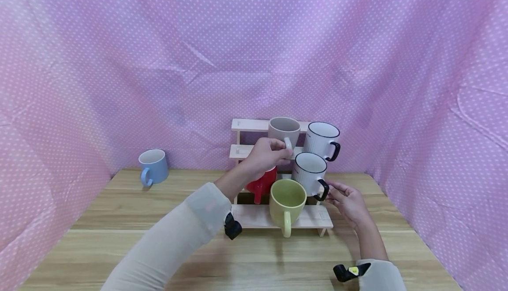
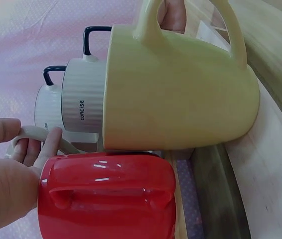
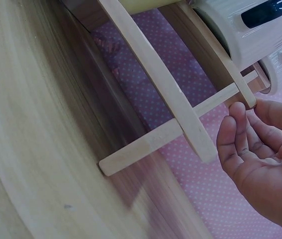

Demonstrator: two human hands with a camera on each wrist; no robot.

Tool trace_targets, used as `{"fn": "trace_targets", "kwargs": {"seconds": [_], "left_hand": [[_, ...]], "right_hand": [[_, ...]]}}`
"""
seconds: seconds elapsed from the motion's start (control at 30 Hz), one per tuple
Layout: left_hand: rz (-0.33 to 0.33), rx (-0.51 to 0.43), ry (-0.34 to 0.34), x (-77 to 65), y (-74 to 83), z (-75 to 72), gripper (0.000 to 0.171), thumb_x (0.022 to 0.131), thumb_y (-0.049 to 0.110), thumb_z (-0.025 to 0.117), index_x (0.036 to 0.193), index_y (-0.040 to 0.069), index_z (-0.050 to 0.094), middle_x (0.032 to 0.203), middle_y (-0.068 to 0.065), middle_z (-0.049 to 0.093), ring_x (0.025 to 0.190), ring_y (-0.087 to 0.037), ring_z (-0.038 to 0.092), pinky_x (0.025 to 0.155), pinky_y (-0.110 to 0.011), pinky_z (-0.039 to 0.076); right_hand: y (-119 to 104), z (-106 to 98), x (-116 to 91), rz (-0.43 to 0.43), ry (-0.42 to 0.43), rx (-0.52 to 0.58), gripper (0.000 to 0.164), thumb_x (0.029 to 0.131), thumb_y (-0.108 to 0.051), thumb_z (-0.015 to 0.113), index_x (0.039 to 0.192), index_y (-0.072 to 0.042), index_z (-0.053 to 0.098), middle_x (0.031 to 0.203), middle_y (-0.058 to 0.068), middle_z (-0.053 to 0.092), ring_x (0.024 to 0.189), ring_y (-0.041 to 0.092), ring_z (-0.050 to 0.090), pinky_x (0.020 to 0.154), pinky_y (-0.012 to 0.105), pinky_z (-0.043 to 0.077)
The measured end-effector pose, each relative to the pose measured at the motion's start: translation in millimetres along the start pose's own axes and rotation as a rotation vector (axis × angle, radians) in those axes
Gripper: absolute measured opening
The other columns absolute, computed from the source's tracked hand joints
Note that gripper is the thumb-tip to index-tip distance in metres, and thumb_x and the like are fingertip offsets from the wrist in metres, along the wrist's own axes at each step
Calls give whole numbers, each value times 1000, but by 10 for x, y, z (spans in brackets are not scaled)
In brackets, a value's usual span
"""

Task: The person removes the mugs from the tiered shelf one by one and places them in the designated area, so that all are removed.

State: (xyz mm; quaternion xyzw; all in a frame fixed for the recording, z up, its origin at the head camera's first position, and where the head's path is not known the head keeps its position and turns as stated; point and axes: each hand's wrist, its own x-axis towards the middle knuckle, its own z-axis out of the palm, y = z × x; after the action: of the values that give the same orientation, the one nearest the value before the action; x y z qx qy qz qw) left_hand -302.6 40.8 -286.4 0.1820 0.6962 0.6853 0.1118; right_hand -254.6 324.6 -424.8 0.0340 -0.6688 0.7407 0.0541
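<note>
Head view: five mugs are at the three-step wooden rack, while the blue mug stands well apart on the table. The yellow mug is on the lowest step, the red mug and the nearer white mug on the middle one, the farther white mug on the top. Beside that last one is the grey mug, also at the top step; its base is hidden, so I cannot tell whether it rests fully on the board. The left hand pinches its handle between thumb and fingers. The right hand pinches the end of the middle board, probably steadying the rack. My judgement: four mugs look settled, the grey one is in hand, and only the blue one is off the rack.
</note>
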Motion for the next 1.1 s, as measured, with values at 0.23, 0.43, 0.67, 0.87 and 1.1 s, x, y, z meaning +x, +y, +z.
{"fn": "trace_targets", "kwargs": {"seconds": [0.23,0.43,0.67,0.87,1.1], "left_hand": [[-4,-98,9,27,-4,14,26,102,11,65,117,-10,63,120,-20,63,110,-37,70,86,-30,61],[12,-118,22,22,6,17,29,104,16,62,120,-9,60,123,-19,59,115,-39,66,87,-29,60],[31,-93,50,2,12,-17,29,104,19,63,117,-7,63,120,-18,62,96,-33,73,94,-35,58],[52,-96,46,-27,-1,-84,27,103,17,64,116,-8,65,114,-16,65,94,-34,74,98,-40,56],[92,-137,13,-38,-33,-127,25,104,11,61,117,-10,62,105,-13,65,111,-49,64,89,-35,61]], "right_hand": [[23,4,9,-18,-7,13,18,105,-3,55,110,-14,68,100,-4,74,86,10,68,83,25,59],[32,1,6,-26,-14,21,23,105,-1,53,108,-18,68,99,-5,74,86,9,68,83,24,59],[31,-3,4,-29,-16,26,20,105,-1,53,110,-14,68,99,-4,74,86,10,68,82,24,59],[23,-13,4,-25,-19,23,18,105,-1,54,113,-11,67,100,-3,74,86,11,69,82,25,60],[19,-21,-9,-9,-14,15,17,105,-2,54,112,-11,66,100,-3,73,86,11,69,84,27,59]]}}
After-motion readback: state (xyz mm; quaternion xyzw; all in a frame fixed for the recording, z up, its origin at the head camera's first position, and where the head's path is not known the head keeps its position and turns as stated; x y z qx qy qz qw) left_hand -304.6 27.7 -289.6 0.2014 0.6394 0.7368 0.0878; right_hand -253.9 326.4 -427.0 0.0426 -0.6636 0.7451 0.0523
